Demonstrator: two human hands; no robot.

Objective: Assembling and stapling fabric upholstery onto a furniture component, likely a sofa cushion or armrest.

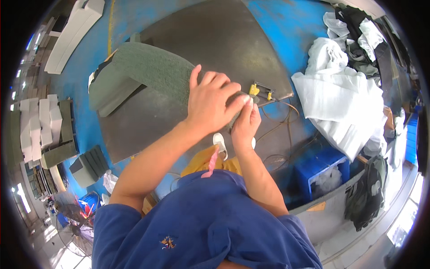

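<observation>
A long, curved piece covered in dark green fabric [152,67], like an upholstered sofa part, lies on the dark table [197,36] and reaches toward me. Across its near end my left hand [212,101] is bent over the cover, thumb stretched toward the right corner. Beside that thumb, my right hand [246,125] is closed, pinching the edge of the cover; its fingertips are partly hidden. A yellow and black staple gun [262,91] rests just beyond my right hand, near the table's right corner.
A hose [290,121] hangs at the table's right side. White cloth [340,98] is heaped at right, above a blue bin [322,172] holding whitish material. Grey padded blocks [40,127] are stacked at left, with a dark green padded piece [92,166] on the floor.
</observation>
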